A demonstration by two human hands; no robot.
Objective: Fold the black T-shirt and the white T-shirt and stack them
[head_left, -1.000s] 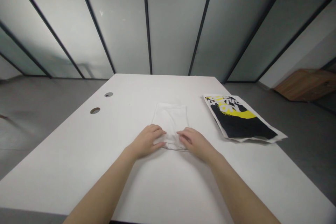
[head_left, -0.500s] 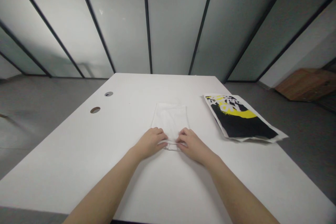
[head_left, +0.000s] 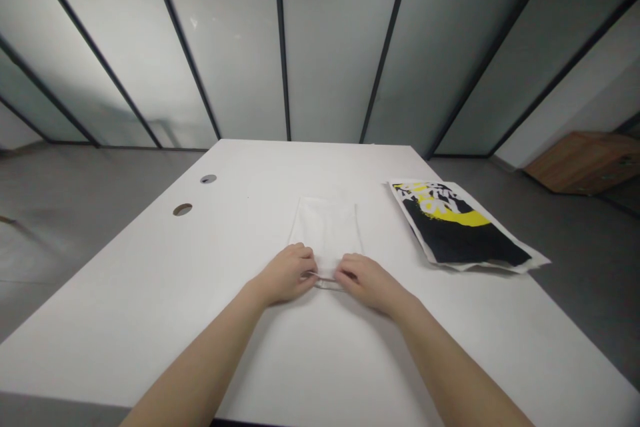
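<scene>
My left grip (head_left: 286, 273) comes in from the lower left, forearm angled inward and wrist low, its fingers curled and pinching the near hem of the folded white cloth (head_left: 325, 233). The cloth lies flat on the worktop (head_left: 150, 320), between my two grips and reaching away from them. My right grip (head_left: 365, 283) mirrors the left, forearm slanting in from the lower right, fingertips pinched on the same hem, just apart from the left. Beyond it and to the right, a black-and-yellow printed package (head_left: 460, 230) lies flat.
</scene>
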